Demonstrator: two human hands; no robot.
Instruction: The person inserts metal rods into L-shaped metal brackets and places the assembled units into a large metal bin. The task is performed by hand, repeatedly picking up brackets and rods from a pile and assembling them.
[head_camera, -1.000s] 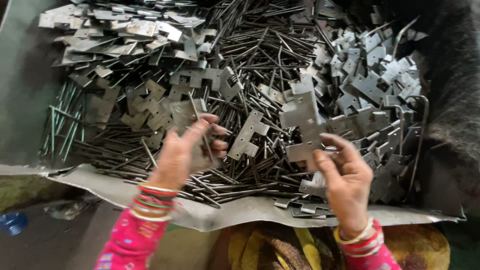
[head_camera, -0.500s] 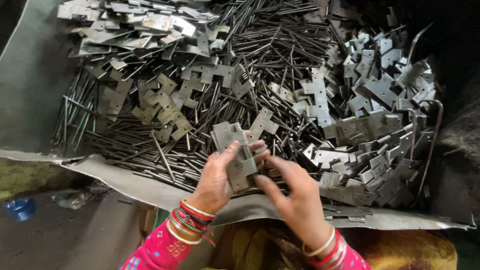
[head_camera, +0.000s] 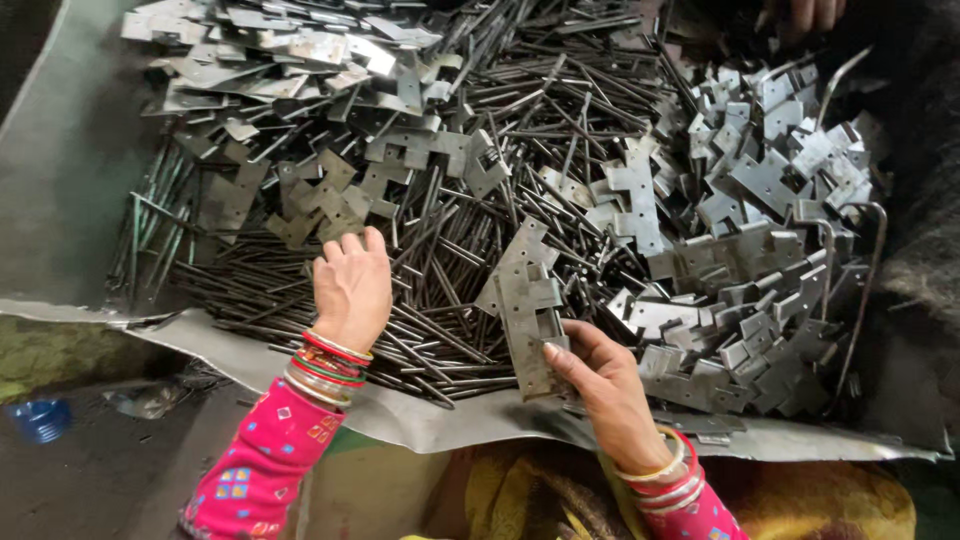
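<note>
Two joined hinge plates (head_camera: 527, 305) stand gripped in right hand (head_camera: 605, 385)

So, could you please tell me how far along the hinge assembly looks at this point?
Done: two hinge leaves look fitted together, pinched in the right hand. In hand: the left hand rests on the loose metal pins, its grip hidden. Left: heaps of separate leaves and pins remain on the sheet.

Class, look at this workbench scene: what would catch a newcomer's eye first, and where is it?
A huge heap of thin dark metal rods fills the middle, flanked by piles of notched grey steel hinge plates. In front, the right hand holds an assembled grey hinge, while the left hand reaches onto the rods.
</note>
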